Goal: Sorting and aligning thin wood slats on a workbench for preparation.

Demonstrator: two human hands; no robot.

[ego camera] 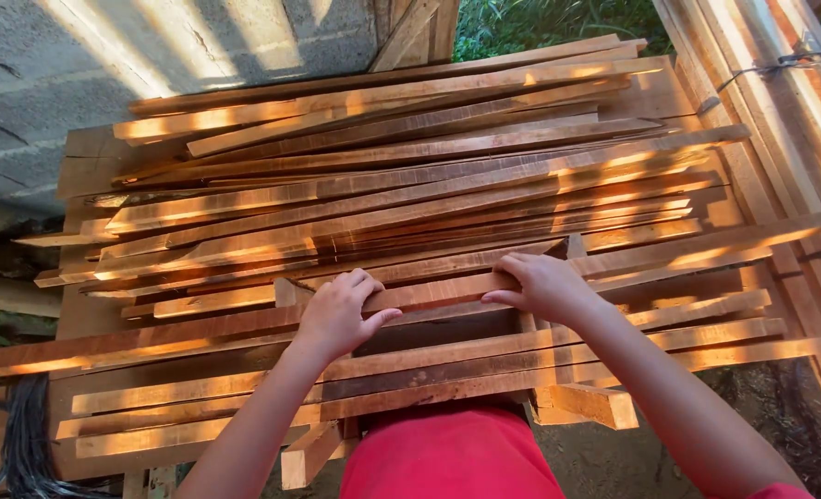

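The left hand (pixel 338 312) sits just left of the frame's centre, fingers curled over the far edge of a long wooden strip (pixel 433 293) and thumb stretched out along its near side, so the strip is clasped between them. The right hand (pixel 541 286), a little right of centre, lies on the same strip with its fingers together and bent over the top; the thumb points back toward the left hand. Whether the right hand truly grips the strip or only presses on it I cannot tell. The strip runs from left to right across the middle of the frame, lying on other strips.

Under and around both hands is a large pile of strips (pixel 410 176), reddish brown, thin and long, laid roughly parallel and fanned slightly, filling most of the frame. Sunlight falls on them in bright bands. Just below the hands a dark gap (pixel 438 331) opens between the strips. A short wooden block (pixel 588 405) sticks out at the lower right of the pile.

At the bottom centre is the person's red shirt (pixel 447 457). A grey block wall (pixel 78 65) fills the upper left, green leaves (pixel 549 23) show at the top, and boards bound with wire (pixel 780 83) lean at the upper right.
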